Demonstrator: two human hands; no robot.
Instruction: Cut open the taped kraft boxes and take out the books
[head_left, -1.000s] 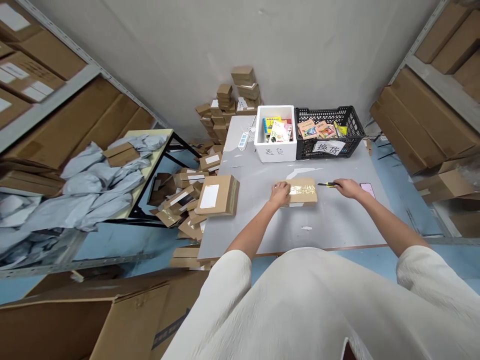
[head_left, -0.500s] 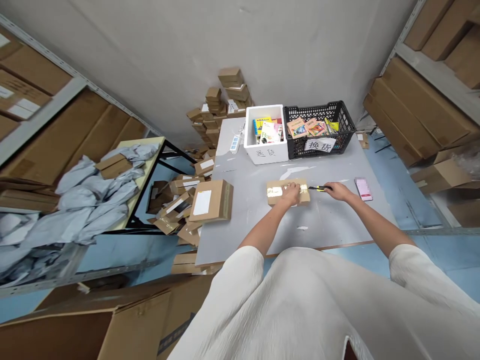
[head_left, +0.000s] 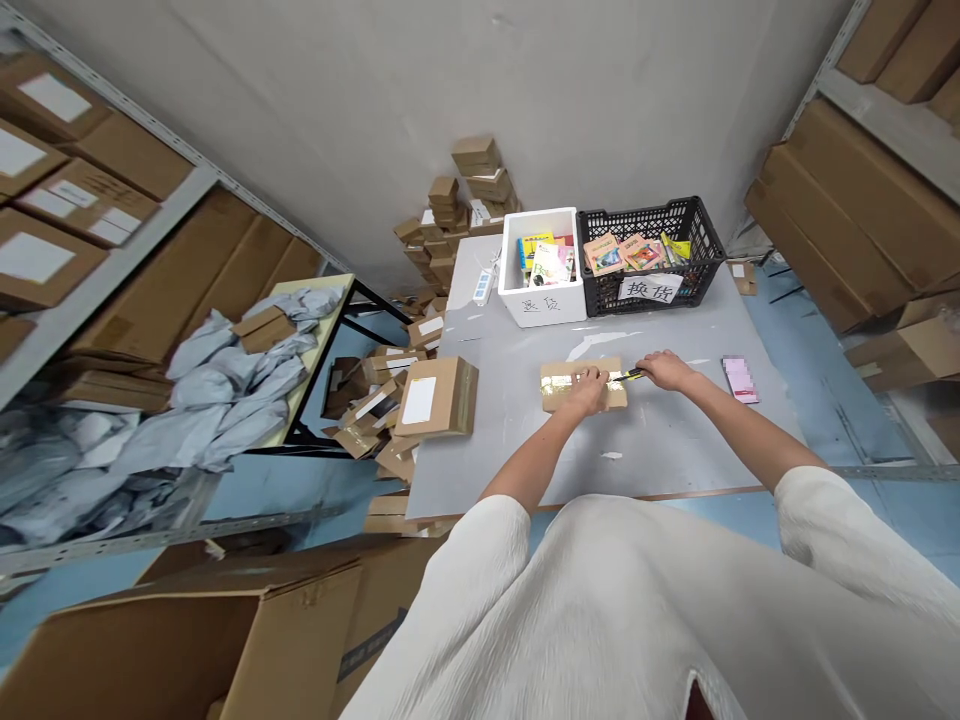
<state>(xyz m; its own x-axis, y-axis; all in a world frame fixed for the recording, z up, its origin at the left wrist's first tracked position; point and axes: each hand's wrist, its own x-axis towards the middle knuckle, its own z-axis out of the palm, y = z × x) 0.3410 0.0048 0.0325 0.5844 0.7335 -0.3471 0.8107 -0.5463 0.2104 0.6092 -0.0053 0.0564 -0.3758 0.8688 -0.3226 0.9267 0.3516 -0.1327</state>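
A small cardboard box point(head_left: 555, 396) with shiny tape along its top lies on the grey table in front of me. My left hand point(head_left: 587, 390) grips it from above near its right end, fingers bent over the tape. In my right hand point(head_left: 664, 370) is a yellow and black utility knife point(head_left: 630, 375), fingers wrapped round the handle. Its front end meets the right end of the box, close to my left fingers; the blade's exact contact is too small to make out.
A white foam box point(head_left: 541, 305) and a black crate point(head_left: 651, 290) with booklets stand at the table's back. A phone point(head_left: 740, 380) lies right; a larger carton point(head_left: 436, 398) sits left. Boxes pile up beside the table point(head_left: 510, 470). Grey parcels point(head_left: 217, 380) cover a side table.
My right hand has brought the utility knife leftward, from just off the box to its right end. My left hand stays on the box. The view has turned slightly left.
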